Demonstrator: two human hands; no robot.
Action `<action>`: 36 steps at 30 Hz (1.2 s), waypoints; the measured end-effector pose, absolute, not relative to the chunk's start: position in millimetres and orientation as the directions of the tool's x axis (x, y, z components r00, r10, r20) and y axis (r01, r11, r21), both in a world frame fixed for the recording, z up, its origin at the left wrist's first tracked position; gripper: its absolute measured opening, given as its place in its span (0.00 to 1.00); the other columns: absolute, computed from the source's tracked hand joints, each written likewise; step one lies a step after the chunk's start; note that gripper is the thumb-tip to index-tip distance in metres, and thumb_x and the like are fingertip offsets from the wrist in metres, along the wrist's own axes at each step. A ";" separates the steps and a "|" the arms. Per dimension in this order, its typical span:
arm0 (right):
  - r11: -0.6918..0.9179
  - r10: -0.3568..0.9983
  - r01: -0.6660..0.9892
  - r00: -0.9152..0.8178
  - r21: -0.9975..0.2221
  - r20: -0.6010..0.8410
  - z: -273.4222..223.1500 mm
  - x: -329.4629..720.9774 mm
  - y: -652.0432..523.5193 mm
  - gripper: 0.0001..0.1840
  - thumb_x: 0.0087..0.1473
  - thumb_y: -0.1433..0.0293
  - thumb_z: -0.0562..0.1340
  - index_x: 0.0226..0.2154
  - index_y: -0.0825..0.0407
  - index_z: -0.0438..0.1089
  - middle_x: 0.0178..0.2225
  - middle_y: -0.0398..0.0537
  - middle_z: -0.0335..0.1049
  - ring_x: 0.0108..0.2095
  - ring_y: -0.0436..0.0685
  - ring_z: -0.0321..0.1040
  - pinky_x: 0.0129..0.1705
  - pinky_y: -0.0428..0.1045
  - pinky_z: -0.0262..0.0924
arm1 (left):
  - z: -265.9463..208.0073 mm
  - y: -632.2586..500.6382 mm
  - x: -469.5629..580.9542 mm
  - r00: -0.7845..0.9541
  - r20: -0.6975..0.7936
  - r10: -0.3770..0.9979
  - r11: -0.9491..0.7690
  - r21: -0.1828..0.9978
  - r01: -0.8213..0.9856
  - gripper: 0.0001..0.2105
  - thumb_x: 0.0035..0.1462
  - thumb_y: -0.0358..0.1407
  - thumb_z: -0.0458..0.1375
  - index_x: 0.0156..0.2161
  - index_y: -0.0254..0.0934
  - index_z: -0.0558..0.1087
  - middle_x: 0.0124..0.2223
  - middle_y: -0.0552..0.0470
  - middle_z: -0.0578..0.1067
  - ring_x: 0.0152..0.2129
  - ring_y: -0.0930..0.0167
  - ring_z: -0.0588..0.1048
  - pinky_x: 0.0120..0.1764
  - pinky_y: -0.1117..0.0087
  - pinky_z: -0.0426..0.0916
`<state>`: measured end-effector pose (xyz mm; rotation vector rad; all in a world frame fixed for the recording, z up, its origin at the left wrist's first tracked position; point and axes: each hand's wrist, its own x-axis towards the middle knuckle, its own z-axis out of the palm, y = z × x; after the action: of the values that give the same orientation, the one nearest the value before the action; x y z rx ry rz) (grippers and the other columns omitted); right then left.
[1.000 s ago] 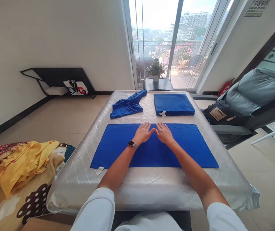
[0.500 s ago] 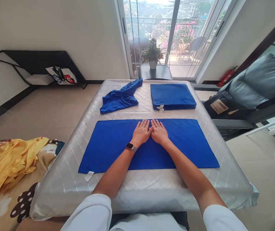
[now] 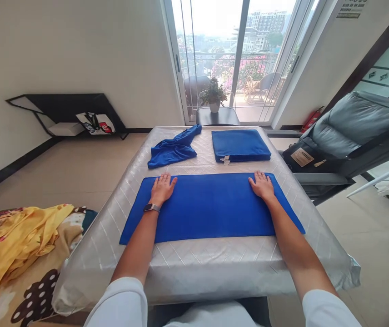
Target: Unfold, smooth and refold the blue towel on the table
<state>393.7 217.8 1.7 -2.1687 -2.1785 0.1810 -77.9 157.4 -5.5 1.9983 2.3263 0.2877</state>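
A blue towel (image 3: 211, 206) lies spread in a long, smooth rectangle across the table. My left hand (image 3: 162, 187) rests flat on its far left part, fingers spread, with a watch on the wrist. Near the far right corner, my right hand (image 3: 261, 185) also presses flat on the cloth with its fingers apart. Neither hand grips anything. Beyond the towel, a crumpled blue cloth (image 3: 174, 149) sits at the back left. At the back right is a neat stack of folded blue towels (image 3: 240, 144) with white tags at its front edge.
A silvery quilted cover (image 3: 221, 268) drapes the table. A chair with a potted plant (image 3: 214, 95) stands behind it, by the glass door. To the right is a dark leather armchair (image 3: 358, 122); on the left lies yellow fabric (image 3: 34, 231) on a patterned blanket.
My hands have slid apart from the middle of the towel's far edge, the left toward the left end and the right toward the right end. The view has tilted up slightly.
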 end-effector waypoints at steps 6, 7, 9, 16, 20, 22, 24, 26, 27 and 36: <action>-0.137 0.991 0.982 0.136 -0.130 -0.022 -5.9 454.7 221.4 0.40 0.72 0.54 0.40 0.74 0.63 0.46 0.76 0.60 0.43 0.75 0.64 0.40 0.74 0.61 0.35 | -2.9 129.6 -149.7 -0.335 0.074 0.939 0.320 0.169 0.932 0.40 0.73 0.53 0.31 0.72 0.18 0.53 0.74 0.31 0.54 0.72 0.54 0.53 0.70 0.48 0.48; -0.139 0.990 0.983 0.137 -0.124 -0.020 -7.2 456.4 221.8 0.40 0.72 0.54 0.40 0.74 0.63 0.46 0.76 0.60 0.43 0.75 0.64 0.41 0.74 0.61 0.36 | -3.1 128.6 -151.2 -0.348 0.068 0.935 0.333 0.167 0.928 0.40 0.73 0.54 0.31 0.72 0.18 0.54 0.74 0.31 0.54 0.72 0.54 0.53 0.71 0.48 0.48; -0.132 0.991 0.985 0.131 -0.110 -0.019 -9.1 459.2 222.9 0.40 0.72 0.53 0.41 0.74 0.61 0.47 0.76 0.59 0.44 0.75 0.64 0.41 0.74 0.61 0.37 | -4.4 129.3 -150.6 -0.363 0.060 0.930 0.350 0.161 0.923 0.40 0.72 0.54 0.32 0.72 0.19 0.54 0.75 0.31 0.54 0.72 0.54 0.53 0.71 0.49 0.47; -0.010 1.000 0.992 0.014 -0.125 0.026 -8.8 489.8 229.8 0.34 0.72 0.55 0.43 0.72 0.53 0.57 0.73 0.53 0.55 0.72 0.61 0.51 0.73 0.59 0.45 | -13.2 133.6 -155.3 -0.364 0.059 0.930 0.350 0.166 0.922 0.39 0.71 0.54 0.32 0.73 0.22 0.54 0.75 0.34 0.54 0.73 0.56 0.52 0.72 0.51 0.46; 0.007 0.998 0.987 0.004 -0.158 0.070 -11.3 497.9 232.2 0.33 0.71 0.57 0.45 0.70 0.55 0.60 0.71 0.54 0.59 0.70 0.61 0.55 0.72 0.58 0.48 | -16.3 134.3 -160.3 -0.353 0.080 0.932 0.335 0.180 0.925 0.38 0.71 0.53 0.34 0.72 0.23 0.56 0.74 0.33 0.56 0.72 0.55 0.55 0.71 0.48 0.50; -0.003 0.996 0.984 0.020 -0.179 0.092 -13.5 496.5 232.4 0.33 0.71 0.57 0.44 0.69 0.55 0.61 0.71 0.55 0.59 0.70 0.62 0.55 0.72 0.60 0.49 | -15.7 134.6 -159.5 -0.351 0.077 0.933 0.332 0.189 0.924 0.39 0.72 0.53 0.34 0.72 0.22 0.55 0.74 0.32 0.56 0.72 0.54 0.55 0.70 0.48 0.50; -0.027 0.993 0.980 0.049 -0.196 0.109 -15.7 494.2 232.6 0.32 0.71 0.57 0.44 0.68 0.54 0.62 0.71 0.55 0.58 0.70 0.64 0.55 0.71 0.61 0.50 | -14.0 134.3 -156.8 -0.354 0.068 0.933 0.335 0.205 0.920 0.40 0.72 0.54 0.34 0.72 0.20 0.55 0.74 0.32 0.55 0.72 0.54 0.54 0.71 0.49 0.48; -0.049 0.990 0.977 0.075 -0.208 0.120 -17.2 492.6 233.1 0.32 0.71 0.58 0.44 0.68 0.53 0.63 0.71 0.55 0.58 0.70 0.64 0.55 0.71 0.62 0.50 | -11.7 133.1 -153.2 -0.367 0.089 0.926 0.340 0.225 0.913 0.41 0.71 0.54 0.34 0.71 0.17 0.55 0.74 0.30 0.55 0.72 0.52 0.54 0.71 0.49 0.46; -0.053 0.989 0.976 0.081 -0.213 0.122 -17.7 492.2 233.5 0.31 0.71 0.59 0.45 0.68 0.53 0.63 0.71 0.54 0.58 0.70 0.64 0.55 0.71 0.62 0.49 | -10.2 132.4 -151.3 -0.377 0.131 0.917 0.341 0.235 0.910 0.41 0.72 0.53 0.33 0.71 0.16 0.54 0.74 0.29 0.55 0.72 0.51 0.54 0.71 0.50 0.46; -0.064 0.989 0.961 0.097 -0.269 0.110 -12.9 493.7 237.6 0.28 0.70 0.61 0.49 0.66 0.52 0.65 0.70 0.53 0.62 0.69 0.62 0.58 0.71 0.57 0.50 | 33.4 126.4 -70.3 -0.086 0.408 0.909 -0.022 0.254 0.967 0.26 0.70 0.43 0.44 0.60 0.29 0.72 0.65 0.34 0.71 0.64 0.54 0.67 0.65 0.49 0.61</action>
<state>493.7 237.6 -12.9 -2.1049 -1.9386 0.1480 -70.3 126.4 33.4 2.2001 2.2768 0.7862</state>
